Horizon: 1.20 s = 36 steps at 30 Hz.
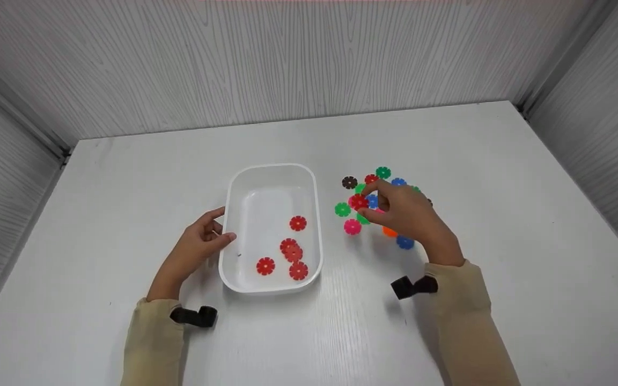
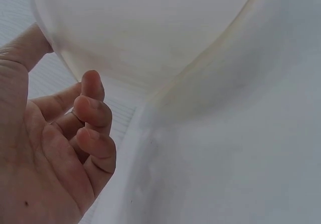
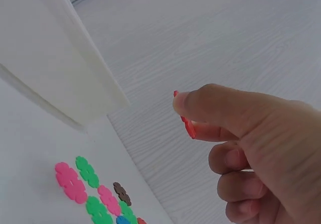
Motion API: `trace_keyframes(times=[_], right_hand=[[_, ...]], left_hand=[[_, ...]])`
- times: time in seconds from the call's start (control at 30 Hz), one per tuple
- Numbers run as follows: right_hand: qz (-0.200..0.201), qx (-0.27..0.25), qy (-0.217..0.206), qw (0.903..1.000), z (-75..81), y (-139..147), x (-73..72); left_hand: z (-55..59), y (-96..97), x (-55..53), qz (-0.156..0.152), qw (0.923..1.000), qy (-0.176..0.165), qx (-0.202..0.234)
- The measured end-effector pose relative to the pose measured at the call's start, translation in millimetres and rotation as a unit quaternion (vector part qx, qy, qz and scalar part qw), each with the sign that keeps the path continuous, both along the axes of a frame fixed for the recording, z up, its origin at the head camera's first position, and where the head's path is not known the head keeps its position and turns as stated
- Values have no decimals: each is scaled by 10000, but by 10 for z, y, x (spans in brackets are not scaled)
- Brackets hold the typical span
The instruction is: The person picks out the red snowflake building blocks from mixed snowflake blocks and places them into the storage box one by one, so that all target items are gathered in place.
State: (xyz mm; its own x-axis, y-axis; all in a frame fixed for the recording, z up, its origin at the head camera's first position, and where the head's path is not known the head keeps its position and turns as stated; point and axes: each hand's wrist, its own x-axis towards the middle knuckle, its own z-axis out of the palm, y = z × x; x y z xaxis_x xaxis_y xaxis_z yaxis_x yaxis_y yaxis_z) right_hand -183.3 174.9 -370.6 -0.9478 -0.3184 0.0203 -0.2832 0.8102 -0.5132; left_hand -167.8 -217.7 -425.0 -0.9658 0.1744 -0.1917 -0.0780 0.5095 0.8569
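My right hand (image 1: 409, 213) pinches a red notched plastic snowflake disc (image 1: 359, 202) between thumb and index finger, above a spread of coloured discs. In the right wrist view the pinched disc (image 3: 188, 125) shows edge-on, the other fingers curled below it. At the left side of a white plastic tray (image 1: 318, 214), my left hand (image 1: 191, 249) holds the rim, thumb over it and fingers outside. The left wrist view shows the hand (image 2: 60, 133) at the tray's outer wall (image 2: 140, 43). Several red discs, one of them this disc (image 1: 298, 223), lie in the tray's near right part.
Right of the tray, discs lie loose on the white table (image 1: 266, 343): a pink disc (image 1: 352, 227), a green disc (image 1: 343, 209), a dark brown disc (image 1: 349, 183), a blue disc (image 1: 405, 243) and others partly under my right hand. A wood-grain panel (image 1: 287, 64) stands behind.
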Motion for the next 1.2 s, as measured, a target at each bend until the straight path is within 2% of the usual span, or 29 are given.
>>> trace_keyframes(times=[0.17,0.33,0.5,0.63,0.77,0.97,1.2], right_hand=[[172,-234,191,9994,7,-84,44],[281,-414,159,9986,63,-238,103],[641,-441,198,9968,104,-442,164],[961,-274,255,9947,106,-631,199],[1241,-103,93,9922,99,-844,233],[1525,185,-149,9880,92,-1114,284],[1731,549,-208,9832,48,-1296,287]], left_hand=[[-4,-1,-6,-23,10000,-2,-55],[-5,9,-7,-38,10000,44,-13],[-13,18,9,-81,10000,24,31],[-3,10,13,-94,9999,18,49],[9,-5,9,-71,10000,44,30],[-5,-3,-2,-72,10000,21,-17],[-20,3,-13,-32,10000,2,-45]])
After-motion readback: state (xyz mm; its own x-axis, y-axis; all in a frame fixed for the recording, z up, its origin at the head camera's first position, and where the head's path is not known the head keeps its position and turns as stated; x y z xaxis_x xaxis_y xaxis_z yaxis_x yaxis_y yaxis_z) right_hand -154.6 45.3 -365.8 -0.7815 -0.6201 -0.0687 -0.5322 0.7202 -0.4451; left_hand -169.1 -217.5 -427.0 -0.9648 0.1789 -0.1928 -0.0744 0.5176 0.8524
